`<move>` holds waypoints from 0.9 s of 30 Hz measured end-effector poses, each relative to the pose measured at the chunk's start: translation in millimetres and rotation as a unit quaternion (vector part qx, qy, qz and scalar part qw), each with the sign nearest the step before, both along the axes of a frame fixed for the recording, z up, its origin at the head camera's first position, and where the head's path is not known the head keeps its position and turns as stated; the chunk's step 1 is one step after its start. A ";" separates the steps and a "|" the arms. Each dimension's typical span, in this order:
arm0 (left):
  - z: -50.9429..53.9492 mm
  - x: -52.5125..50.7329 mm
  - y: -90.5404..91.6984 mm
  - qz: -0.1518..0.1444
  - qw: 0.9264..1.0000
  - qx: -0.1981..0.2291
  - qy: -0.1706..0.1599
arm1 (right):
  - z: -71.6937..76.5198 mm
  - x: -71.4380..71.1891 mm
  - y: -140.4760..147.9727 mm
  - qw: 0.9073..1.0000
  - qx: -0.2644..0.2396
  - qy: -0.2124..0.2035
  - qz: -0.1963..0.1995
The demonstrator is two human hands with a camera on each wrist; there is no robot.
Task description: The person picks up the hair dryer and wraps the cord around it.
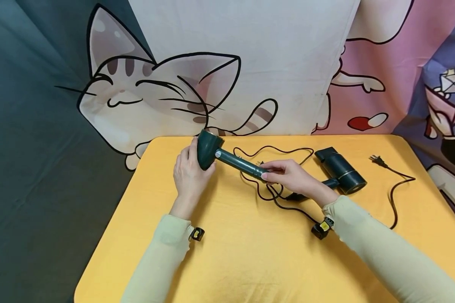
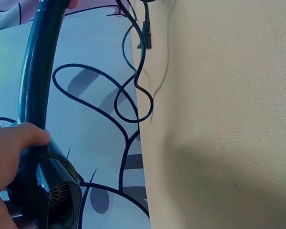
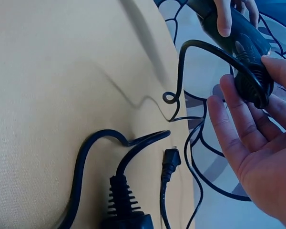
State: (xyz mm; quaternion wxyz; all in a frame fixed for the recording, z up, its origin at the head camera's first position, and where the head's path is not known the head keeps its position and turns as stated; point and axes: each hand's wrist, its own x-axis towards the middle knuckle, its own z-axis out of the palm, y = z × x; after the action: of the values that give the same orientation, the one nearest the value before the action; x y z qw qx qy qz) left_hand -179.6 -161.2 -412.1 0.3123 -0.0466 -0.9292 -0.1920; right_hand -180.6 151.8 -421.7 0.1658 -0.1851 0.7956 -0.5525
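A dark green hair dryer point(image 1: 208, 149) is held up over the far part of the yellow table, its handle point(image 1: 239, 163) slanting down to the right. My left hand point(image 1: 191, 172) grips the dryer's head from the left; in the left wrist view the thumb lies across it above the grilled opening point(image 2: 61, 199). At the other end, my right hand point(image 1: 290, 176) pinches the end of the handle with thumb and fingers. The right wrist view shows a black power cord point(image 3: 214, 47) looping out of that handle end, beside the fingers.
A second dark hair dryer point(image 1: 341, 170) lies on the yellow table point(image 1: 242, 252) to the right, partly behind my right forearm. Its cord and plug point(image 1: 379, 160) stretch toward the right edge. Loops of black cord point(image 1: 277, 147) lie behind my right hand. A printed cat curtain point(image 1: 136, 92) hangs behind the table.
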 end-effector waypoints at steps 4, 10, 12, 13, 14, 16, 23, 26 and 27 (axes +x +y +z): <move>-0.2 -0.2 -0.7 -0.007 0.999 0.003 -0.032 | -4.2 -2.7 1.8 0.999 -0.035 -0.039 -0.010; 8.4 -3.9 -4.6 -0.051 0.989 0.035 -0.134 | -15.3 -6.2 9.6 0.990 -0.087 -0.104 -0.029; 11.8 -7.9 -7.7 -0.068 0.980 0.058 -0.180 | -18.3 -7.0 11.6 0.988 -0.097 -0.119 -0.035; 13.3 -10.5 -9.8 -0.075 0.974 0.070 -0.204 | -19.6 -7.3 11.9 0.986 -0.102 -0.124 -0.036; 14.2 -13.7 -12.6 -0.082 0.967 0.084 -0.225 | -21.0 -7.6 12.2 0.985 -0.106 -0.129 -0.037; 15.9 -20.7 -19.3 -0.095 0.953 0.114 -0.265 | -22.9 -8.0 12.8 0.984 -0.112 -0.135 -0.037; 23.7 -45.1 -42.6 -0.145 0.877 0.221 -0.401 | -24.9 -9.7 14.6 0.980 -0.131 -0.147 -0.039; 24.1 -53.4 -50.9 -0.170 0.826 0.277 -0.461 | -24.4 -10.8 14.8 0.978 -0.137 -0.153 -0.035; 23.9 -55.6 -53.3 -0.176 0.810 0.293 -0.477 | -24.0 -11.1 14.8 0.977 -0.140 -0.155 -0.034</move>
State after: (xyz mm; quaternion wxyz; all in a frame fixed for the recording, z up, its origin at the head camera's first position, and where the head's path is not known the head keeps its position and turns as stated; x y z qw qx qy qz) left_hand -235.2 -214.5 -388.3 -0.2101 -0.0187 -0.8370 -0.5048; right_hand -191.7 166.6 -445.7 0.2406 -0.0910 0.6808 -0.6858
